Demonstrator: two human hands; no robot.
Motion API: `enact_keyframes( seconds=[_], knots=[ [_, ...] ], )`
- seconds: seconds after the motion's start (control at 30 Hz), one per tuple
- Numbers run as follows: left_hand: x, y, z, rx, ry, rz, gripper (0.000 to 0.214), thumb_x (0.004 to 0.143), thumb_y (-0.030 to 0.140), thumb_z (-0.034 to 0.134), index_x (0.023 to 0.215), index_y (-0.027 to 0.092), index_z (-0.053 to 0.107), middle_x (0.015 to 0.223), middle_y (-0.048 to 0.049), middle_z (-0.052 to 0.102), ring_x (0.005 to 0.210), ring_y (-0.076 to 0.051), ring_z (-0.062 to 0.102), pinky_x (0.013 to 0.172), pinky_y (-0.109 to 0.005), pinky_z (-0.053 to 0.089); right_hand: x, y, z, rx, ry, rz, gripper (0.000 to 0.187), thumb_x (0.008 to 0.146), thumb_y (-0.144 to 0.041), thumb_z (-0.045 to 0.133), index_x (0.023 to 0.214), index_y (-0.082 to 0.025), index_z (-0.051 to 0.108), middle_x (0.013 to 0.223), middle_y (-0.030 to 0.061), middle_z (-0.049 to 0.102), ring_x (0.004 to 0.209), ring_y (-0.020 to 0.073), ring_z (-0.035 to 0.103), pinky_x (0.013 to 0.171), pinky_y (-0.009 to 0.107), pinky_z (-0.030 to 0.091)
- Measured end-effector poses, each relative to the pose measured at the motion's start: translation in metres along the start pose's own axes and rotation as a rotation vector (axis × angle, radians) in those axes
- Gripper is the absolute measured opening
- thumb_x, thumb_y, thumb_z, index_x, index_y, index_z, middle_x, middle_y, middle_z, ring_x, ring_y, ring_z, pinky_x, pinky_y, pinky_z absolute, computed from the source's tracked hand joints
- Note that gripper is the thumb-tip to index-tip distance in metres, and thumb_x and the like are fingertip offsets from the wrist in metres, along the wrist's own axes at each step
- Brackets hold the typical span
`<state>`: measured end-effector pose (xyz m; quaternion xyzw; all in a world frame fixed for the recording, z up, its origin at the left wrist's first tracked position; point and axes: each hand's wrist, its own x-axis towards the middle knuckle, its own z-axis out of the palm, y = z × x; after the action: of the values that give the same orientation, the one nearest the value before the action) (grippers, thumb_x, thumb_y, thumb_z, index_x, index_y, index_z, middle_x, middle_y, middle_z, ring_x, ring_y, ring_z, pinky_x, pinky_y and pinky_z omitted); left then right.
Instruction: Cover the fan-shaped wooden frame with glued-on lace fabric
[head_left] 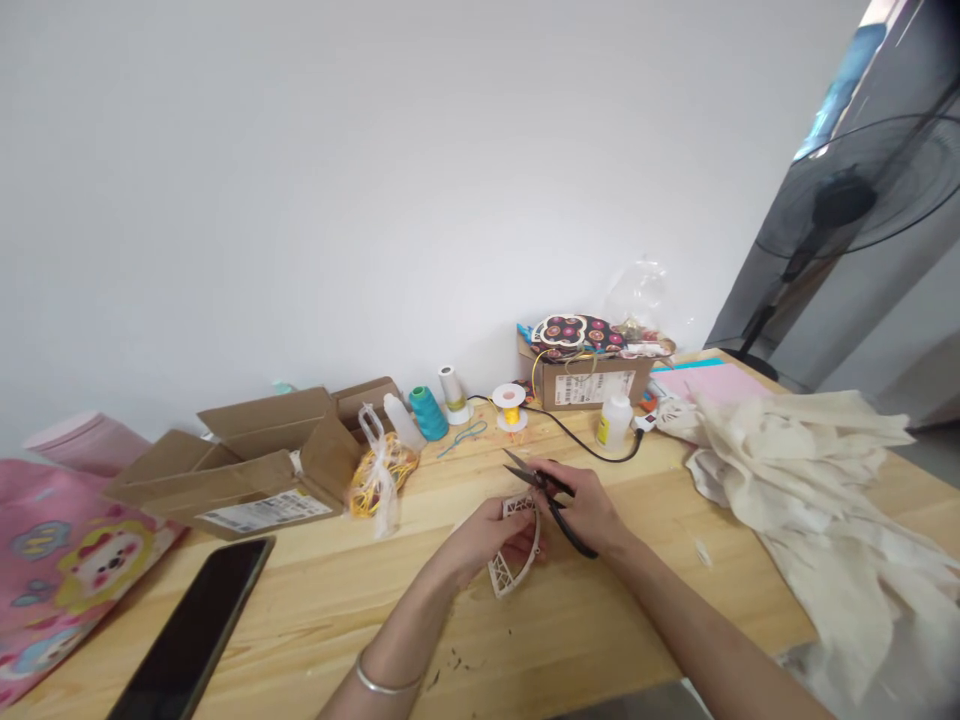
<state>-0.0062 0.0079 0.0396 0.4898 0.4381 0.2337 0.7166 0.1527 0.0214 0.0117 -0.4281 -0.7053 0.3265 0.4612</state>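
- Bracelet [382, 683]: on the left wrist, nearer the camera than the white openwork piece [504, 578].
- Phone [191, 635]: lies flat, screen dark, well to the left of the openwork piece and nearer the camera.
- Left hand [491, 535]: fingers closed around the openwork piece, holding it just above the worktop [337, 590].
- White openwork piece: a curved plastic frame with lattice cut-outs. It is at the middle of the worktop, its lower edge close to the wood.
- Right hand [589, 510]: clenched on the black snips [551, 500], just right of the openwork piece.
- Black snips: blades parted, tips pointing left, just above the upper end of the openwork piece.
- Pink printed bag [60, 560]: far left of the openwork piece.
- Cream fabric [810, 490]: heaped well to the right of the openwork piece.
- Bag of yellow bands [379, 475]: left of the openwork piece and slightly beyond it.
- Open cardboard box [255, 470]: further left, beyond the openwork piece.
- Teal thread cone [427, 412], yellow thread spool [510, 405] and white bottle [615, 420]: in a row beyond the openwork piece.
- Small cardboard box [592, 385]: beyond the openwork piece, against the wall.
- Fan [855, 200]: farthest, to the right beyond the openwork piece.
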Motion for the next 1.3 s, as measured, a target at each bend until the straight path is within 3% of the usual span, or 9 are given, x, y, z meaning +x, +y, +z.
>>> enact_keyframes(
  seconds=[0.2,0.27,0.43,0.53,0.67,0.77,0.87,1.03,1.3],
  knots=[
    [0.01,0.002,0.014,0.043,0.1,0.024,0.033,0.068,0.043,0.06,0.078,0.011,0.063,0.063,-0.0065,0.065,0.057,-0.017,0.06,0.059,-0.028,0.046,-0.002,0.003,-0.009,-0.24,-0.003,-0.023,0.047,0.064,-0.011,0.051,0.11,-0.019,0.055,0.076,0.0028,0.063,0.063,0.0133,0.056,0.06,0.024,0.046],
    [0.01,0.002,0.015,-0.012,0.131,0.062,0.033,0.067,0.041,0.061,0.079,0.011,0.063,0.064,-0.0069,0.065,0.057,-0.017,0.061,0.06,-0.029,0.046,-0.001,0.003,-0.013,-0.282,0.066,0.031,0.045,0.062,-0.01,0.05,0.105,-0.019,0.057,0.077,0.0031,0.063,0.065,0.0144,0.056,0.062,0.025,0.046],
    [0.005,-0.004,0.006,-0.276,0.149,0.111,0.04,0.07,0.038,0.061,0.099,0.012,0.058,0.07,-0.0075,0.066,0.063,-0.017,0.063,0.061,-0.027,0.046,0.002,0.011,-0.018,0.007,0.318,0.177,0.031,0.069,-0.021,0.05,0.099,-0.016,0.056,0.071,0.0033,0.063,0.058,0.0142,0.056,0.057,0.027,0.047],
    [0.004,-0.008,0.001,-0.364,0.105,0.111,0.036,0.073,0.036,0.058,0.098,0.01,0.058,0.072,-0.0093,0.066,0.065,-0.018,0.063,0.063,-0.028,0.046,0.002,0.011,-0.013,0.17,0.226,0.166,0.037,0.068,-0.027,0.054,0.103,-0.015,0.055,0.076,0.0047,0.064,0.057,0.0139,0.057,0.054,0.026,0.047],
    [0.005,-0.01,0.003,-0.438,0.03,0.135,0.031,0.076,0.033,0.056,0.094,0.008,0.06,0.081,-0.0128,0.066,0.069,-0.018,0.063,0.068,-0.029,0.046,0.001,0.001,-0.005,0.038,0.074,0.07,0.033,0.067,-0.021,0.055,0.1,-0.02,0.059,0.076,0.0018,0.065,0.061,0.013,0.056,0.057,0.024,0.045],
    [0.006,-0.009,0.004,-0.491,0.007,0.122,0.032,0.077,0.033,0.054,0.094,0.007,0.061,0.084,-0.0147,0.067,0.072,-0.018,0.063,0.072,-0.029,0.046,0.001,-0.002,-0.007,-0.054,0.178,0.059,0.03,0.066,-0.018,0.053,0.094,-0.02,0.062,0.074,0.0005,0.064,0.057,0.0114,0.053,0.054,0.022,0.044],
    [0.007,-0.006,0.003,-0.533,0.102,0.137,0.034,0.079,0.035,0.052,0.098,0.007,0.059,0.081,-0.0151,0.067,0.075,-0.02,0.064,0.072,-0.03,0.046,0.002,0.003,-0.013,-0.051,0.342,0.115,0.027,0.068,-0.025,0.053,0.093,-0.017,0.06,0.068,0.0013,0.061,0.054,0.0115,0.052,0.052,0.022,0.044],
    [0.007,0.001,-0.001,-0.707,0.297,0.328,0.039,0.083,0.039,0.043,0.114,0.017,0.049,0.093,-0.0119,0.066,0.087,-0.021,0.062,0.077,-0.036,0.046,0.002,0.011,-0.014,-0.046,0.28,0.117,0.028,0.069,-0.027,0.052,0.095,-0.018,0.059,0.075,0.0029,0.063,0.06,0.0137,0.057,0.056,0.024,0.047],
    [0.009,0.004,0.008,-0.815,0.31,0.432,0.048,0.082,0.047,0.037,0.125,0.027,0.037,0.108,-0.0103,0.061,0.101,-0.022,0.056,0.083,-0.04,0.044,0.001,0.01,-0.01,0.02,0.235,0.146,0.03,0.066,-0.026,0.054,0.095,-0.018,0.059,0.072,0.0022,0.063,0.06,0.0143,0.057,0.057,0.027,0.048]
  ],
)
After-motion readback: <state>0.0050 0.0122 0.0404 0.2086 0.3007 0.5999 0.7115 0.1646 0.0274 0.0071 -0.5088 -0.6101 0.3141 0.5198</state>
